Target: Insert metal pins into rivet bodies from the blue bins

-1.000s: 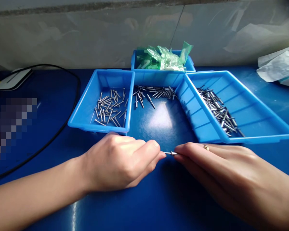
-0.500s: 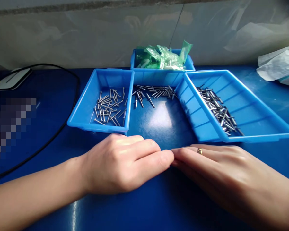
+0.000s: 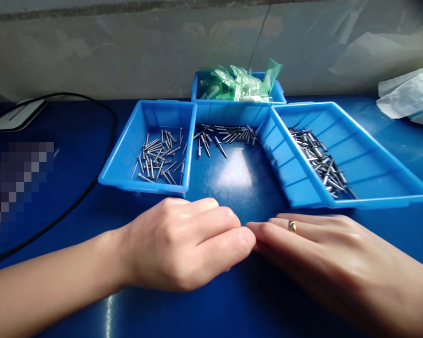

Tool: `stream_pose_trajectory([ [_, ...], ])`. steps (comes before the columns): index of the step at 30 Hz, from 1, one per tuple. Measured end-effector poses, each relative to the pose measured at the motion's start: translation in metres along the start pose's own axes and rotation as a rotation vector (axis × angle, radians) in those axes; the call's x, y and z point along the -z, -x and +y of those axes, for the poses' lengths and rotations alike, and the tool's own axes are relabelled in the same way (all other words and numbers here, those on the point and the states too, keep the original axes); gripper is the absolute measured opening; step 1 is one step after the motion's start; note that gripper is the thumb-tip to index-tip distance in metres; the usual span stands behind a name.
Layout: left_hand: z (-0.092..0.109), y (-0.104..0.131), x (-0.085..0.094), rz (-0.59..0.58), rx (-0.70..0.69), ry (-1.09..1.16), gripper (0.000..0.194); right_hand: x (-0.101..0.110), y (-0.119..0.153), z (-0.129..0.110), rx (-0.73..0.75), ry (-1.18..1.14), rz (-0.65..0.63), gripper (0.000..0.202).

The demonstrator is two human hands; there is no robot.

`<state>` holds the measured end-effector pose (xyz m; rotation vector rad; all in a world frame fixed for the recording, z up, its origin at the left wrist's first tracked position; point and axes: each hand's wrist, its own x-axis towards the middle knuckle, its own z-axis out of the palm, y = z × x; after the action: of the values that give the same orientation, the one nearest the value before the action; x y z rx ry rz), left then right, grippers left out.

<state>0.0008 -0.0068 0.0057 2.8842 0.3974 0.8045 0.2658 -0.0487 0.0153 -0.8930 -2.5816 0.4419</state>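
My left hand point(image 3: 183, 244) rests palm down at the front of the blue table, its fingers bent and held together. Whatever lies under those fingers, if anything, is hidden. My right hand point(image 3: 331, 253), wearing a ring, lies with fingers stretched toward the left; its fingertips meet those of my left hand, and its thumb side is in shadow. Beyond the left hand stands a blue bin point(image 3: 116, 159) with several screws point(image 3: 155, 157). A larger blue bin point(image 3: 384, 164) at right holds several pop rivets point(image 3: 324, 164). More loose rivets point(image 3: 245, 135) lie on the table between the bins.
At the back, another blue bin point(image 3: 232, 109) carries crumpled green plastic bags point(image 3: 243, 84) against the grey wall point(image 3: 127, 56). A black cable point(image 3: 115, 124) curves along the left, near a white flat device point(image 3: 19, 115). White plastic sheeting point(image 3: 409, 91) lies at far right.
My left hand has shifted very slightly right and downward, and my right fingertips slightly left, still touching. Bins, screws and rivets have not moved.
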Motion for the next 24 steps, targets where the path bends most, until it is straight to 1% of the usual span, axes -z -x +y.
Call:
stream_pose_trajectory([
  [5, 0.001, 0.003, -0.006, 0.104, 0.001, 0.077, 0.027, -0.001, -0.002, -0.003, 0.005, 0.015, 0.036, 0.050],
  [7, 0.002, 0.003, -0.005, 0.074, -0.027, 0.059, 0.029, -0.001, -0.003, -0.003, 0.008, 0.027, 0.055, 0.053],
  [10, 0.002, 0.002, -0.001, 0.064, -0.064, 0.025, 0.035, -0.002, -0.004, -0.003, 0.015, 0.085, 0.070, 0.054],
  [11, 0.002, 0.002, 0.000, 0.056, -0.063, 0.014, 0.037, -0.002, -0.004, -0.003, 0.011, 0.093, 0.073, 0.053],
  [14, 0.001, 0.001, 0.001, -0.033, -0.038, -0.015, 0.039, -0.003, 0.000, -0.005, -0.003, 0.060, 0.086, 0.047],
  [16, 0.000, 0.001, 0.001, -0.049, -0.022, -0.026, 0.038, -0.004, 0.005, -0.006, -0.016, 0.049, 0.087, 0.042],
  [19, -0.002, 0.003, -0.001, -0.004, -0.016, -0.058, 0.035, -0.006, 0.013, -0.006, -0.025, 0.058, 0.076, 0.038],
  [24, -0.001, 0.003, -0.004, 0.046, 0.032, -0.083, 0.039, -0.004, 0.013, -0.002, -0.019, 0.090, 0.142, 0.040],
])
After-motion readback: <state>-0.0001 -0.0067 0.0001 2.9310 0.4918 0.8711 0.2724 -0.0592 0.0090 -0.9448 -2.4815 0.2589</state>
